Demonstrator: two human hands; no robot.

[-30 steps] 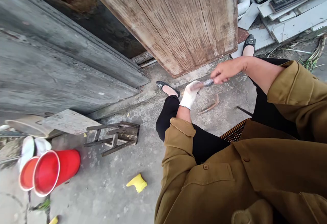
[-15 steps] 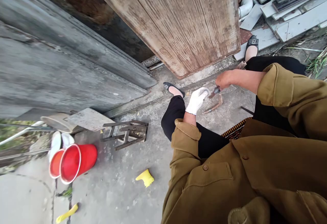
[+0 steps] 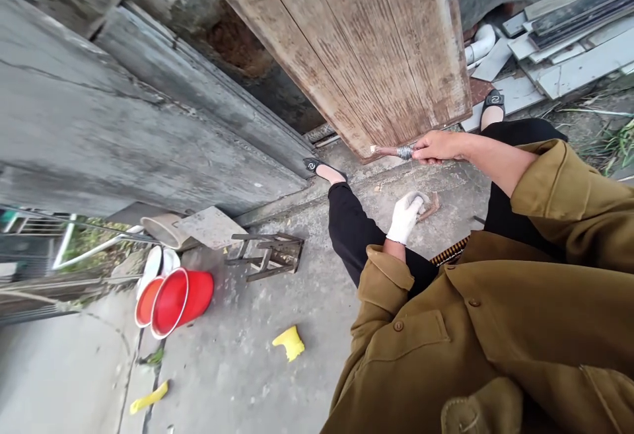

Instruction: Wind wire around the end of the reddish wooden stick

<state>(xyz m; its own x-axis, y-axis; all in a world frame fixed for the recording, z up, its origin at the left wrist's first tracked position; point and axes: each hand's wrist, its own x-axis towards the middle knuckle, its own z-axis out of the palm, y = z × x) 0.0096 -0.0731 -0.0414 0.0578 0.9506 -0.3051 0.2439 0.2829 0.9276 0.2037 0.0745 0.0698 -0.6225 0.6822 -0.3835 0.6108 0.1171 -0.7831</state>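
Note:
My right hand [image 3: 438, 146], bare, is closed around a reddish-brown stick [image 3: 384, 150] with a pale tip. Silvery wire [image 3: 405, 152] is wound in a thick coil round the stick near my fingers. My left hand [image 3: 409, 215] wears a white glove and is lower down, its fingers pinched together. A fine strand runs from the coil down towards the glove, and the fingers appear to grip it. Just beside the glove lies a bent brown piece [image 3: 434, 205] on the concrete, partly hidden by the fingers.
A plank door panel [image 3: 366, 44] leans ahead, with grey slabs [image 3: 148, 130] on the left. Red buckets [image 3: 198, 292] and a small wooden stool frame [image 3: 277, 253] stand left. Yellow pieces [image 3: 291, 343] lie on the ground. Stacked tiles [image 3: 579, 57] are at upper right.
The stick in my right hand has risen away from the glove and now points left. My left hand has moved right and down, over the bent piece. The view has shifted left.

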